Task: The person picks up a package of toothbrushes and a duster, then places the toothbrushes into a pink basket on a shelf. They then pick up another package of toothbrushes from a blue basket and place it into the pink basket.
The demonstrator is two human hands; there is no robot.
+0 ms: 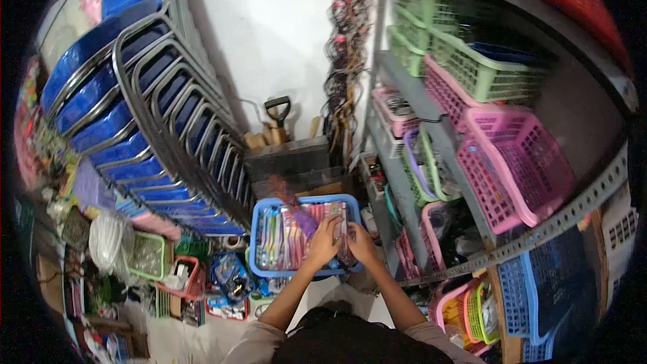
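Count at centre: one blue basket, holding one purple bundle and well over ten slim packs; exact number not determinable. Far left: one stack of blue seats, at least five; overlap prevents a full count. Far centre: one black-handled tool. Right shelving, upper part: at least three pale green baskets and two larger pink baskets. Near right: at least two blue baskets and one yellow-green basket. Near left: one green-rimmed basket, one salmon basket, one white bundle.
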